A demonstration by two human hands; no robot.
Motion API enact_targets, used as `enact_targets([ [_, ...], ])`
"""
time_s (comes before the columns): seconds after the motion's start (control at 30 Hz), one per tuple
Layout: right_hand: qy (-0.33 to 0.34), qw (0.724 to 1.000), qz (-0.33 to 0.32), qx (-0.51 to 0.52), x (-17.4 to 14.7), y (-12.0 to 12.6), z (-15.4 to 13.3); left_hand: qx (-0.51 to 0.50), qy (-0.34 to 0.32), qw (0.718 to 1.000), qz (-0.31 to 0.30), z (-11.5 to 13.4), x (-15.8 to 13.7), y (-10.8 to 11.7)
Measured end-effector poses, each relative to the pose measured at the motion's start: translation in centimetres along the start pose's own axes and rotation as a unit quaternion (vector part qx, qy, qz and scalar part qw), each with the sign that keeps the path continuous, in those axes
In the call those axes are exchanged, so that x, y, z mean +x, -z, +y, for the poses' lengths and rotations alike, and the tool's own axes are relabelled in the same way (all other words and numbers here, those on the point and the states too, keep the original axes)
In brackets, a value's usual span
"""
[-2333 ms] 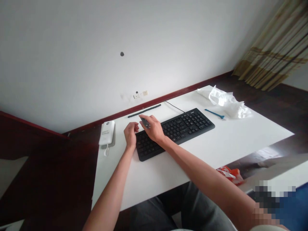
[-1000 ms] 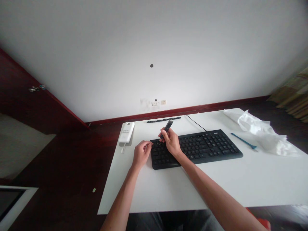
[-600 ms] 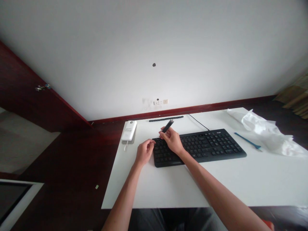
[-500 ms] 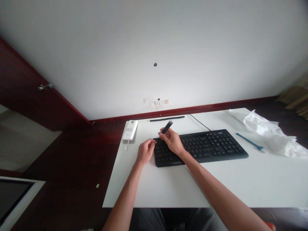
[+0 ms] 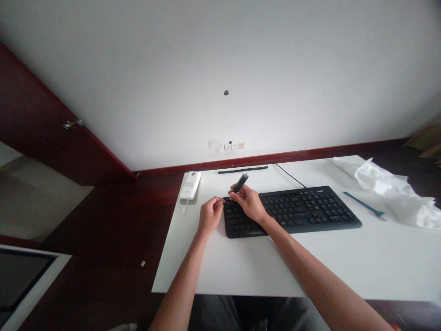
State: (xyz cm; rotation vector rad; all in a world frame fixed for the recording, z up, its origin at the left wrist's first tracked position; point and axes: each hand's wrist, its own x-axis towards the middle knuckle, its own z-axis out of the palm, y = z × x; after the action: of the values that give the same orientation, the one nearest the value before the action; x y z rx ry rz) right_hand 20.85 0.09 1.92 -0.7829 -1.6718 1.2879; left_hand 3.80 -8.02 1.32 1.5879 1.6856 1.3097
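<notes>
A black keyboard (image 5: pixel 299 207) lies on the white table. My right hand (image 5: pixel 251 202) is closed round a thick, black, pen-shaped tool (image 5: pixel 240 183) and rests over the keyboard's left part. The tool leans with its upper end away from me, and its lower end points toward the keyboard's far left corner. Beside that corner my left hand (image 5: pixel 211 214) is closed, thumb and forefinger pinched close to a thin dark tip. Whether these fingers hold the tip or a small part cannot be made out.
A row of small black pieces like keycaps (image 5: pixel 243 170) lies along the table's back edge. A white power bank (image 5: pixel 190 185) with a short cable is at left. At right lie a blue brush-like tool (image 5: pixel 363 204) and a crumpled white plastic bag (image 5: pixel 396 188). The keyboard cable (image 5: pixel 290 175) runs backward.
The whole view has shifted slightly, so the table appears a little further right. Both hands keep nearly the same place at the keyboard's far left corner.
</notes>
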Motion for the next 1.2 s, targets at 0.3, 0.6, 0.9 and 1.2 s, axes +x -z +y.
enact_targets([
  [0.3,-0.010,1.000,-0.006,-0.026,-0.2,0.1,-0.7,0.015,-0.009,1.000,-0.016,0.1,-0.2,-0.1],
  [0.6,-0.021,0.998,-0.032,-0.046,-0.2,0.1,-1.2,0.040,0.001,0.999,-0.011,-0.2,0.0,0.1],
  [0.9,0.022,0.982,-0.086,-0.165,-0.2,0.1,-2.2,0.037,0.006,0.999,0.019,-0.4,0.0,0.1],
  [1.2,0.057,0.960,-0.152,-0.228,0.2,0.1,-3.4,0.031,0.009,0.999,0.016,-0.7,0.1,0.0],
])
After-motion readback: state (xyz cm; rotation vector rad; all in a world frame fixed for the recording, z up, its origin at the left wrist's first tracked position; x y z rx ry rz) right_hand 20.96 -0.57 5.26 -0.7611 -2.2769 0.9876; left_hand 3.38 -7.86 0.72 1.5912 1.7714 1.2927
